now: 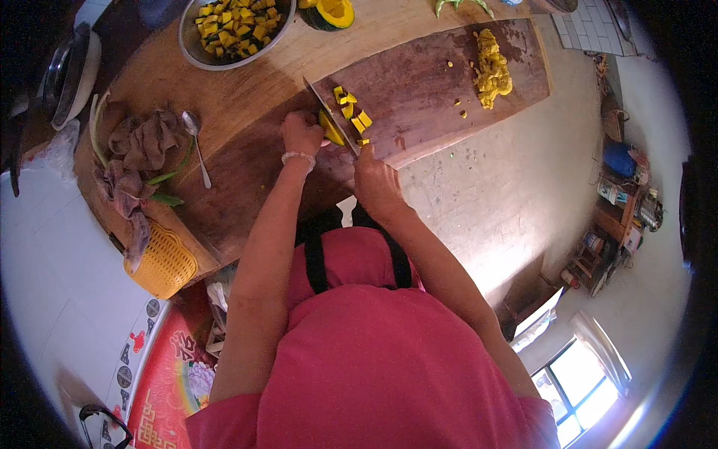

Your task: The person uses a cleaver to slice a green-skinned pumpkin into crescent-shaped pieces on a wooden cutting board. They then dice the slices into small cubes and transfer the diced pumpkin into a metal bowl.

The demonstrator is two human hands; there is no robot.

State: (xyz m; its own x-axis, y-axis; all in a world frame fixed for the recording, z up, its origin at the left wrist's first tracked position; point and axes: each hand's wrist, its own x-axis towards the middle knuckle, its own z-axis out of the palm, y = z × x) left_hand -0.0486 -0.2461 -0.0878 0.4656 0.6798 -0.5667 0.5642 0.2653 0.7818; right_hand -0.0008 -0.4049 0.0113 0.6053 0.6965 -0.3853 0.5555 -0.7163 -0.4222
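My right hand [377, 182] is closed around the handle of a kitchen knife [328, 109], whose blade points up and to the left. Pressed beside the blade under my left hand [303, 134] is a piece of green-skinned squash [331, 129] with yellow flesh. Cut squash chunks [363, 120] lie just right of the blade on a dark wooden board [418, 95]. Farther right on the board is a heap of yellow squash pulp [492, 70], with a few small bits near it. The knife's handle is mostly hidden by my fingers.
A metal bowl of squash cubes [290, 22] stands at the upper left, beside a cut squash half [335, 14]. To the left lie a spoon [191, 123], a crumpled brown cloth [146, 140] and a yellow plastic basket [162, 261]. Green bean pods [460, 4] are at the top edge.
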